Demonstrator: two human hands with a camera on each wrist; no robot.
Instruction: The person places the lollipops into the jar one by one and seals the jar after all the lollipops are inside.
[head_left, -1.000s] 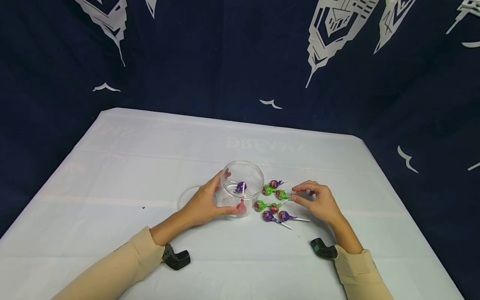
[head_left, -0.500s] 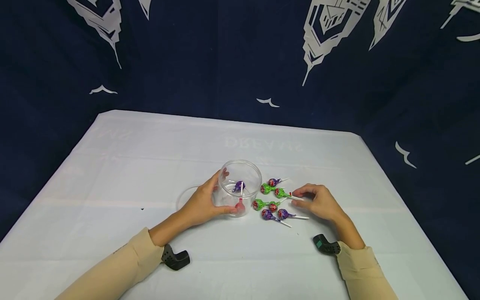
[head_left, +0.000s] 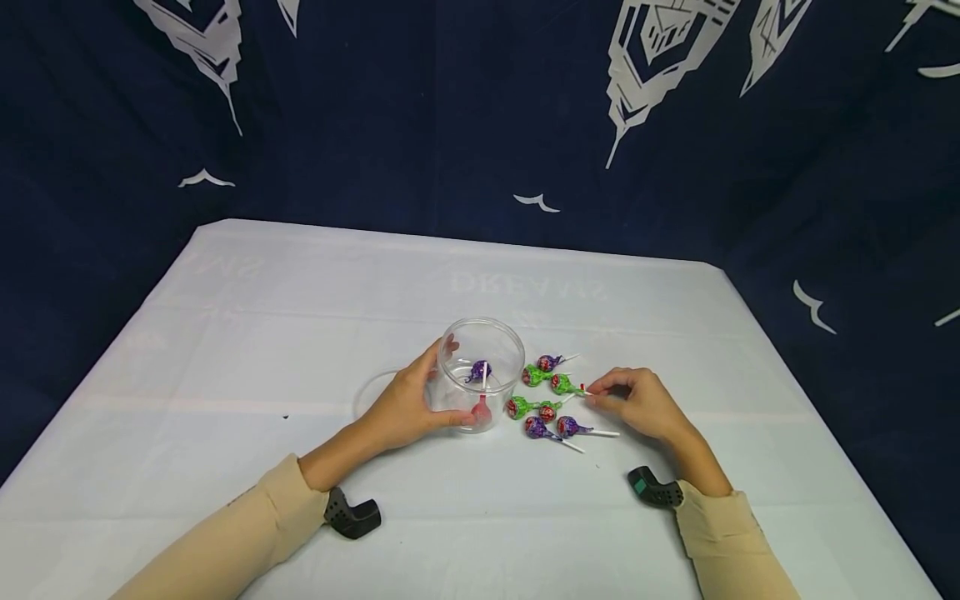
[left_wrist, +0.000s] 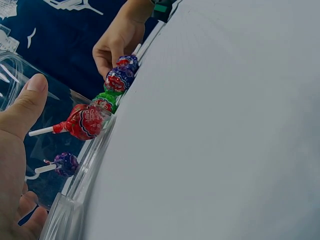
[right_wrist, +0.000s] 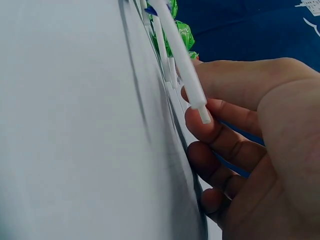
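- One curtain [head_left: 420, 125] beyond both grips, white table [head_left: 517, 517] under them. Next size down?
- Hands. Left hand [head_left: 408, 408] is wrapped on the jar [head_left: 501, 402], thumb near side, fingers far side. Right hand [head_left: 633, 404] sits well off to its right.
- Why hold a jar already standing upright?
- Looks like light clear plastic. My read: it'd skid if bumped. Side grip also leaves the mouth uncovered.
- Pale ring [head_left: 363, 388] behind the left grip?
- Mostly hidden by that hand. Could be the lid, set out of the way. Can't confirm.
- Right grip: spread or pinching?
- Pinching the green pop [head_left: 560, 384] by its tail end, candy just left of the fingertips. Going by the head view; in the right wrist view the thumb hides the contact.
- Why the tail?
- Thin, easy to pinch, faces that hand. Candy end lies among neighbours, harder to get at.
- Other pops?
- Loose pops [head_left: 567, 427] between the two grips, candy ends mostly jar side, so sticks suit the right hand. Red pop [head_left: 481, 410] and purple pop [head_left: 477, 372] inside the jar, sticks toward the mouth.
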